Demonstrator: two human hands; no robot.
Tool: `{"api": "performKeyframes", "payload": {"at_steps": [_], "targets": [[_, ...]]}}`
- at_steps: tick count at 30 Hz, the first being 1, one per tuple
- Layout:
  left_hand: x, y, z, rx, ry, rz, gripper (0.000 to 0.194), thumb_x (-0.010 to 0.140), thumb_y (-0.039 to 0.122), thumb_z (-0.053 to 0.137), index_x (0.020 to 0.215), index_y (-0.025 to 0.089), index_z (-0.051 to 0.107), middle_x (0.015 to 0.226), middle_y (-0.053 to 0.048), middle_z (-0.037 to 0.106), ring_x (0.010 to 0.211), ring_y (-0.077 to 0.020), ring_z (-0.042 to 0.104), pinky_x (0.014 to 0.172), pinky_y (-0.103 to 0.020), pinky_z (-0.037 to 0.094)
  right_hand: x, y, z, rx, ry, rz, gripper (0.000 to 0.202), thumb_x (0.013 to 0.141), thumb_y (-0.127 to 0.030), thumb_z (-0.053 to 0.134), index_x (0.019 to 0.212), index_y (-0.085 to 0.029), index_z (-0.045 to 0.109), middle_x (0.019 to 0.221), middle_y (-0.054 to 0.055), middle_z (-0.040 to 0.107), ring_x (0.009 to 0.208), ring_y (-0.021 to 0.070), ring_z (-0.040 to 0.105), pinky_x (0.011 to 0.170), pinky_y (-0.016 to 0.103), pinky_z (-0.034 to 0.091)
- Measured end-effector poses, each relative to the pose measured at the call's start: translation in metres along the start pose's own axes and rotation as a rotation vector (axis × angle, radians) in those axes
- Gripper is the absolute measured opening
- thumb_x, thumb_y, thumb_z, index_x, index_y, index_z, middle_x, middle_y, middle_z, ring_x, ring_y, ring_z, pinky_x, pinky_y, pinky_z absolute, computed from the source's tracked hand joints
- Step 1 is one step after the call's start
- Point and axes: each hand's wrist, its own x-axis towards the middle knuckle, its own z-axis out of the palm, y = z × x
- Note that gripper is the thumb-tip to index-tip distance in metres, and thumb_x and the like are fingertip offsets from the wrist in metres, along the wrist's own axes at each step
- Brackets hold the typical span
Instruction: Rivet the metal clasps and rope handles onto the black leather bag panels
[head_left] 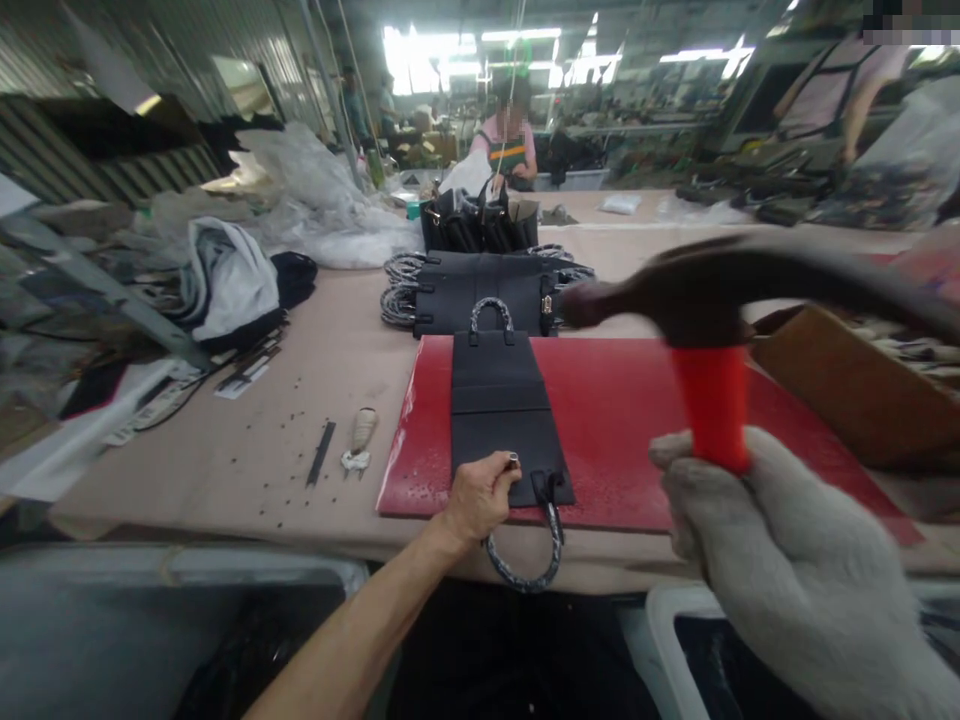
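Observation:
In my gloved right hand (795, 560) is a claw hammer (709, 390) with a red handle, raised over the right side of the red board (622, 430). My bare left hand (480, 500) is closed around what looks like a short metal punch (513, 460), only its bright top showing above the fingers. The hand rests on the near end of a black leather bag panel (499, 390) that lies flat on the board. One braided handle (491, 305) is at the panel's far end. Another braided handle (559, 545) hangs over the table's near edge.
Behind the board lie stacked black bag panels (476, 290) with braided handles. A metal strip (321, 453) and a tape-wrapped pronged tool (363, 435) lie left, among small dark bits. A brown box (862, 390) stands right. Another person (510, 140) is across the table.

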Motion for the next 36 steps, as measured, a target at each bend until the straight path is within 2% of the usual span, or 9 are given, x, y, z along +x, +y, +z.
{"api": "performKeyframes", "payload": {"at_steps": [2,7,12,15,20,27,29,33,36], "targets": [[-0.001,0.0,0.0,0.01,-0.011,-0.007,0.012,0.096,0.017,0.056,0.091,0.021,0.066,0.078,-0.002,0.072,0.068,-0.0149,0.068,0.066,-0.024,0.049,-0.004,0.005,0.005,-0.053,-0.013,-0.001,0.032,0.101,-0.052,0.041,0.088,-0.027,0.057,0.06,0.002,0.063,0.048,0.0216,0.059,0.049,0.032,0.041],[-0.001,-0.001,0.0,0.021,0.009,0.021,0.013,0.096,0.017,0.055,0.089,0.022,0.065,0.074,-0.002,0.071,0.067,-0.0156,0.068,0.064,-0.024,0.048,-0.018,0.042,0.021,-0.262,-0.332,0.029,0.033,0.099,-0.047,0.04,0.079,-0.026,0.056,0.066,0.005,0.069,0.059,0.0252,0.068,0.055,0.033,0.041],[0.0,0.002,0.001,0.005,0.007,0.023,0.012,0.096,0.017,0.056,0.09,0.022,0.065,0.079,-0.002,0.073,0.07,-0.0158,0.07,0.067,-0.024,0.051,-0.012,0.091,0.031,-0.451,-0.235,0.189,0.03,0.1,-0.043,0.04,0.084,-0.025,0.057,0.066,0.005,0.067,0.06,0.0252,0.067,0.054,0.032,0.038],[0.0,0.004,0.0,0.005,0.011,0.012,0.011,0.097,0.018,0.056,0.091,0.022,0.065,0.08,-0.002,0.073,0.072,-0.0163,0.071,0.068,-0.024,0.052,-0.001,0.113,0.045,-0.618,-0.145,0.163,0.031,0.102,-0.034,0.038,0.099,-0.019,0.066,0.087,0.012,0.074,0.066,0.0254,0.068,0.055,0.033,0.04],[0.0,0.004,-0.003,0.026,-0.008,0.0,0.011,0.099,0.02,0.056,0.097,0.021,0.066,0.088,-0.004,0.076,0.081,-0.0177,0.074,0.075,-0.026,0.056,0.005,0.096,0.079,-0.48,-0.014,-0.11,0.038,0.101,-0.031,0.046,0.126,-0.011,0.066,0.122,0.019,0.07,0.104,0.0322,0.068,0.088,0.045,0.054],[-0.008,0.006,-0.007,0.062,-0.094,0.124,0.016,0.096,0.021,0.055,0.097,0.022,0.071,0.091,-0.006,0.08,0.081,-0.0186,0.077,0.077,-0.027,0.061,-0.007,0.058,0.14,-0.164,-0.199,-0.21,0.058,0.085,-0.033,0.069,0.139,-0.015,0.063,0.147,0.018,0.058,0.139,0.0408,0.048,0.121,0.063,0.031],[-0.003,0.007,-0.017,0.034,-0.046,0.078,0.016,0.097,0.026,0.055,0.095,0.022,0.071,0.089,-0.006,0.08,0.079,-0.0177,0.076,0.076,-0.027,0.061,-0.009,0.059,0.146,-0.151,-0.201,-0.191,0.061,0.083,-0.032,0.069,0.141,-0.016,0.062,0.15,0.017,0.056,0.142,0.0416,0.045,0.122,0.065,0.028],[0.025,-0.006,-0.062,-0.041,0.496,-0.296,0.025,0.102,0.035,0.047,0.101,0.019,0.065,0.083,-0.004,0.077,0.075,-0.0181,0.076,0.071,-0.029,0.062,-0.01,0.06,0.143,-0.136,-0.207,-0.178,0.058,0.084,-0.032,0.069,0.14,-0.019,0.063,0.15,0.015,0.057,0.142,0.0403,0.045,0.123,0.063,0.027],[0.042,-0.031,-0.109,0.307,0.462,-0.433,0.023,0.096,0.035,0.054,0.095,0.018,0.069,0.078,-0.004,0.076,0.073,-0.02,0.074,0.073,-0.03,0.058,-0.009,0.058,0.142,-0.137,-0.219,-0.164,0.06,0.083,-0.033,0.071,0.141,-0.017,0.062,0.15,0.015,0.056,0.144,0.0403,0.043,0.125,0.062,0.024]]}}
